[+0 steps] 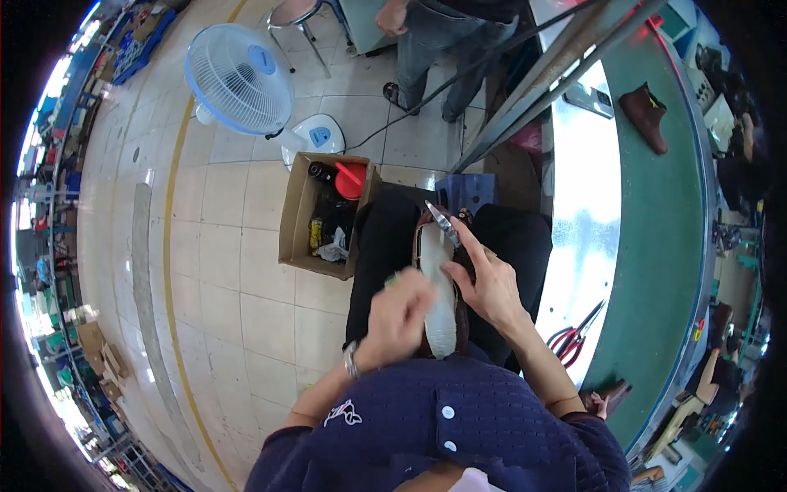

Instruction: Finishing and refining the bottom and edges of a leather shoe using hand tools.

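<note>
A dark brown shoe [462,321] lies sole up across my lap, its long pale sole [437,283] facing me. My right hand [490,287] grips it from the right side. The thumb presses toward the sole's edge, and the index finger reaches to a shiny metal tool [443,223] at the far end; the other fingers are partly hidden. Over the left edge of the sole is my left hand [400,316], closed and blurred by motion. Whatever its fingers hold, if anything, I cannot make out.
Left of my knees stands a cardboard box [288,221] with a red container. Beyond it is a white fan [238,78]. On the right, a green-topped bench [656,246] bears a brown boot [644,116], a phone [589,98] and red-handled cutters [566,344]. A person [443,49] stands ahead.
</note>
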{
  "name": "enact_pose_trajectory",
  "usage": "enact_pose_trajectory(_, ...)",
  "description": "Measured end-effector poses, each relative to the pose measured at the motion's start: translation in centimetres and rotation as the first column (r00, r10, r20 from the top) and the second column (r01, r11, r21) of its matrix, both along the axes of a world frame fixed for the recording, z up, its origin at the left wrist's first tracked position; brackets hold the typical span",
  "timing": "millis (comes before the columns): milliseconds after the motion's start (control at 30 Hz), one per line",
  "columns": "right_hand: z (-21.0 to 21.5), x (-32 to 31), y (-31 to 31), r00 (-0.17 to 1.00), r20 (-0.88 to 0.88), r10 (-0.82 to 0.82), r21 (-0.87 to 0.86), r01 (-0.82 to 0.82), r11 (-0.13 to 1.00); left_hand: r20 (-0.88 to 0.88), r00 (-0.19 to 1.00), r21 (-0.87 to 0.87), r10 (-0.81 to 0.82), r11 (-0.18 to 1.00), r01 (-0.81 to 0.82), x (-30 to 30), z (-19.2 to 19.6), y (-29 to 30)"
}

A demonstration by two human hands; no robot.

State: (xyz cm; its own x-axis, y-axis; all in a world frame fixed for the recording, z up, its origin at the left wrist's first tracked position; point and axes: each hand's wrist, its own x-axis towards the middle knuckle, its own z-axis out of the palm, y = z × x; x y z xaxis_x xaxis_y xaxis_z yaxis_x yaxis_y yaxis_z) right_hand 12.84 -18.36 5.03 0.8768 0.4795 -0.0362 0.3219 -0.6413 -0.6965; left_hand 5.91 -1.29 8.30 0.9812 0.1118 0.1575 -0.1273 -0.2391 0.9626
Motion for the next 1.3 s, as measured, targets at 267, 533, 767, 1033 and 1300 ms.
enact_pose_trajectory(267,0.6,-1.2,-1.3,0.976,-0.098,-0.193,0.185,0.209,0.96,0.062,0.912,0.227,0.406,0.884,-0.409,1.1,1.9,10.9)
enact_pose_trajectory(533,1.1,-4.4,-4.6,0.937,-0.131,-0.323,0.192,0.344,0.919,0.184,0.728,0.084,0.66,0.728,-0.681,2.7,-0.1,20.3)
enact_pose_trajectory(767,0.5,-6.9,-5.4,0.902,-0.149,-0.405,0.135,0.424,0.895,-0.225,0.865,0.699,0.448,0.693,-0.176,2.0,-10.1,18.6)
enact_pose_trajectory(1033,0.8,-7.9,-6.0,0.879,-0.198,-0.433,0.18,0.467,0.866,-0.205,0.97,0.537,0.127,0.844,0.003,-4.6,-5.5,-0.6)
enact_pose_trajectory(1300,0.8,-7.6,-7.0,0.871,-0.179,-0.458,0.18,0.487,0.855,-0.274,0.961,0.238,0.049,0.971,0.019,-5.5,-7.0,1.7)
